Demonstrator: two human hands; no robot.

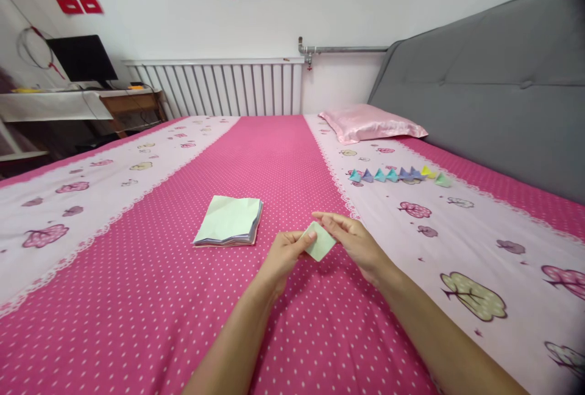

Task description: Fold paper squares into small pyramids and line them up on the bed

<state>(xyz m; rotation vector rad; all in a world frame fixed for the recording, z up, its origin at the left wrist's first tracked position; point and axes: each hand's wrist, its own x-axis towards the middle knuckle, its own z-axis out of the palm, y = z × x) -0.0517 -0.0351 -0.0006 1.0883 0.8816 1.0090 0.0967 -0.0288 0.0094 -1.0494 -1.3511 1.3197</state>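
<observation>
A small pale green square of folded paper (321, 244) is held above the pink bedspread, one corner pointing down. My left hand (287, 253) pinches its left side, thumb on the front face and fingers behind. On the opposite side, my right hand (354, 239) grips the upper right edge, thumb in front and fingertips stretched behind the corner. To the left lies a stack of square paper sheets (231, 217), pale green on top with slightly lifted edges. A row of several small folded paper pieces (392, 175) in blue, purple, yellow and green sits at the right.
The bed has a pink dotted bedspread (150, 297) with printed trees. A pink pillow (372, 122) rests by the grey headboard (484, 72). Beyond the bed are a white radiator (219, 87) and a desk (132, 102) with a black monitor (85, 58).
</observation>
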